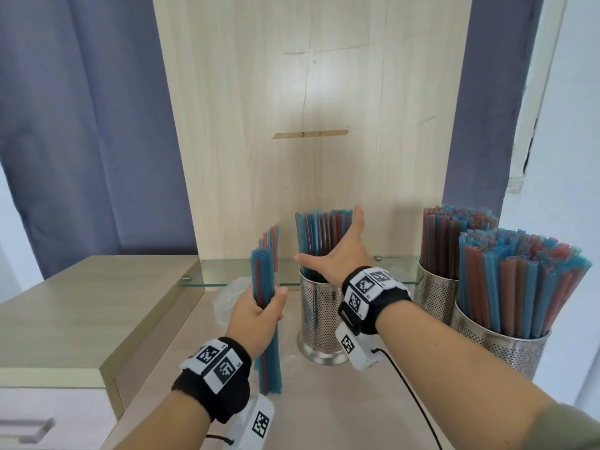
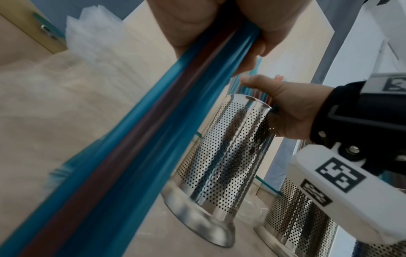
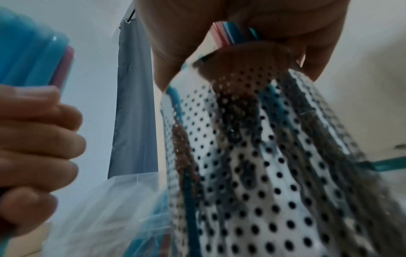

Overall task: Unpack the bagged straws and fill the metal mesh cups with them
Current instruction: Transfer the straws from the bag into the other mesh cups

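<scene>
Your left hand (image 1: 259,315) grips a bundle of straws (image 1: 264,287); your right hand (image 1: 341,254), fingers spread open, presses the straws in the middle mesh cup (image 1: 319,319) aside. Lift the bundle and lower it upright into that gap

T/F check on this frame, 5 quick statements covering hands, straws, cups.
1. The left hand grips an upright bundle of blue and red plastic straws. True.
2. The right hand is curled into a fist. False: it is spread open against the straws in the middle perforated metal cup.
3. Three perforated metal cups stand on the surface. True.
4. The middle cup is empty. False: it already holds straws.
5. The crumpled clear plastic bag lies right of all the cups. False: it lies left of the middle cup, behind the left hand.
</scene>
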Tool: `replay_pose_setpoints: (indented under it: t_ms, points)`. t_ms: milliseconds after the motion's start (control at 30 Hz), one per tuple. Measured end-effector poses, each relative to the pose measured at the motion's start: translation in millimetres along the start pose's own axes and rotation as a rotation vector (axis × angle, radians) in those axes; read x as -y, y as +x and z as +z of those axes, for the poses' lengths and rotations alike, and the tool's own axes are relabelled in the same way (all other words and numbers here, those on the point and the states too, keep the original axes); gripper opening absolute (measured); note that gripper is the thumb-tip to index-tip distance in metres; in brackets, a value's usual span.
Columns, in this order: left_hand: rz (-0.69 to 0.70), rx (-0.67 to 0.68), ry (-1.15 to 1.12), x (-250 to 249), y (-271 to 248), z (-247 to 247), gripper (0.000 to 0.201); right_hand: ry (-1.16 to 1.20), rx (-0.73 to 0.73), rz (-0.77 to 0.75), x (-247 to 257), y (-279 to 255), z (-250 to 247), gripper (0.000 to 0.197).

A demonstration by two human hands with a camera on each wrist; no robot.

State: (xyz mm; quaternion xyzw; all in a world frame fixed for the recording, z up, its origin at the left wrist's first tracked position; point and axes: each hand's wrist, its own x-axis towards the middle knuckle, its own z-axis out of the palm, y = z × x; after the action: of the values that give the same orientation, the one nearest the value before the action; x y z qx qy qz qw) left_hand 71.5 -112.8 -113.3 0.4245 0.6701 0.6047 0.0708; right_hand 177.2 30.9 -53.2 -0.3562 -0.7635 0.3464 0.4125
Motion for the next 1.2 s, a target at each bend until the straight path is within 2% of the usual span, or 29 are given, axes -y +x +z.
replay_pose_setpoints:
  t_ms: [67,167,233,333,400,467,633,700,800,900,933,1000,1100,1200]
  points:
    - [-0.002,-0.007,-0.010,1.1,-0.7,0.6,0.023,-0.011,0.000,0.027,-0.5,3.9,-0.7,0.135]
    - [-0.013,0.006,-0.019,4.0,-0.8,1.3,0.021,-0.040,-0.033,0.015,-5.1,13.5,-7.2,0.101]
    - [-0.005,0.015,-0.021,5.8,-0.4,1.3,0.021,0.003,-0.033,0.016,-10.0,18.7,-10.7,0.099]
    - [-0.015,0.020,-0.044,7.2,-0.1,2.0,0.023,0.057,0.056,0.053,-18.4,24.1,-10.9,0.104]
    - [-0.028,0.025,-0.051,7.6,-0.5,3.3,0.023,0.050,0.123,0.064,-22.6,27.9,-10.5,0.084]
    - [-0.023,0.033,-0.037,6.8,-1.4,4.3,0.024,0.048,0.128,0.075,-23.8,30.3,-11.7,0.067]
    - [0.016,0.086,0.034,-3.7,-2.5,4.2,0.027,0.074,0.127,0.105,-25.3,33.9,-12.3,0.059]
    - [0.071,0.053,-0.013,-23.3,1.4,0.4,0.033,0.078,0.125,0.101,-26.5,32.7,-11.4,0.052]
    - [0.278,-0.036,-0.184,-78.4,13.4,-9.1,0.036,0.108,0.113,0.097,-29.4,31.4,-9.4,0.046]
    - [0.412,0.053,-0.366,-130.6,28.4,-11.1,0.033,0.100,0.077,0.069,-31.9,27.9,-7.5,0.039]
    - [0.418,0.105,-0.398,-139.7,33.1,-9.5,0.030,0.094,0.073,0.054,-32.1,26.1,-8.0,0.042]
    - [0.427,0.159,-0.430,-146.7,40.9,-5.9,0.023,0.147,0.101,0.045,-34.9,24.7,-9.5,0.060]
    - [0.401,0.139,-0.405,-139.7,48.6,-3.2,0.022,0.402,0.222,0.096,-42.3,22.1,-17.5,0.088]
    - [0.289,0.100,-0.508,-129.3,52.8,1.2,0.023,0.443,0.324,0.063,-50.1,21.1,-24.1,0.104]
